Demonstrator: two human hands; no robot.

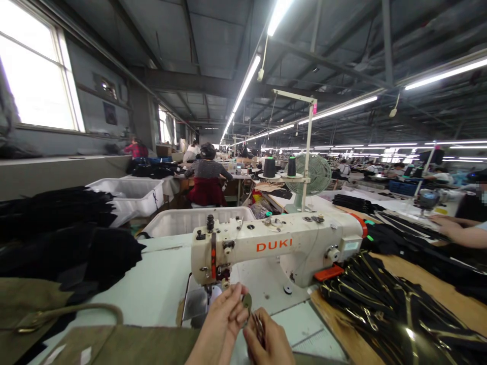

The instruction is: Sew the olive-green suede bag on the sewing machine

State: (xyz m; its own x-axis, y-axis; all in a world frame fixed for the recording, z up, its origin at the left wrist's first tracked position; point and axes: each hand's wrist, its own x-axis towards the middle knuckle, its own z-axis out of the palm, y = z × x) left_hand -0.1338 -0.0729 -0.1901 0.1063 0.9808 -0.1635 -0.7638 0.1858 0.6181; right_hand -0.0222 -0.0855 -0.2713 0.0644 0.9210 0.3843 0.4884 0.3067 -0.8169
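A cream DUKI sewing machine [277, 246] stands on the pale table [152, 284] in front of me. Just below its needle end, my left hand [220, 324] pinches a small olive-green piece [247, 301] between thumb and fingers. My right hand [268, 342] is closed beside it, gripping a thin dark metal tool [258, 322] whose tip meets that piece. Olive-green fabric with a strap [76, 324] lies along the near table edge.
Black fabric is heaped at left [64, 238]; black strips with gold trim [391, 309] lie on a wooden board at right. White bins [133, 195] stand behind. Another person's forearm [460, 230] rests at far right. Thread cones and a fan [315, 175] stand behind the machine.
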